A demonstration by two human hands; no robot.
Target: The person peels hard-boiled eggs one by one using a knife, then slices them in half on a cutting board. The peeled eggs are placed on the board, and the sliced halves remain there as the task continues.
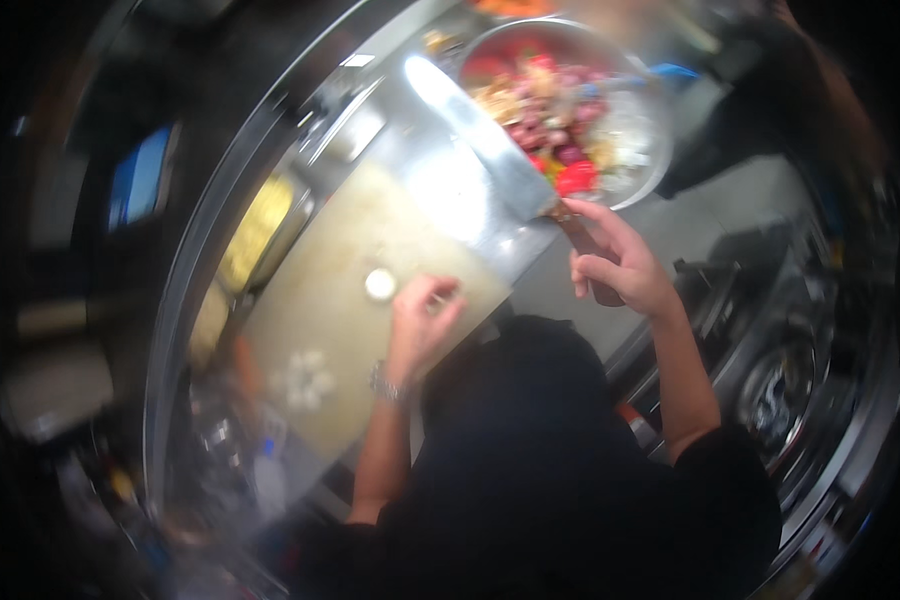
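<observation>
My right hand [626,266] grips the brown handle of a large wide-bladed knife [495,150], raised with its blade pointing up and left. Over the pale cutting board [322,277], my left hand [420,322] has its fingers curled. Something small and pale seems to sit between thumb and fingertips, but blur hides whether it is held. A round white piece of food [380,285] lies on the board just left of that hand. Several white pieces [305,379] form a cluster lower on the board.
Past the blade, a large metal bowl [669,154] holds shallots, red peppers and pale chopped food. Left of the board stands a metal tray of yellow food [259,232]. A person in dark clothing [757,105] is at upper right. A metal rail [187,262] borders the counter.
</observation>
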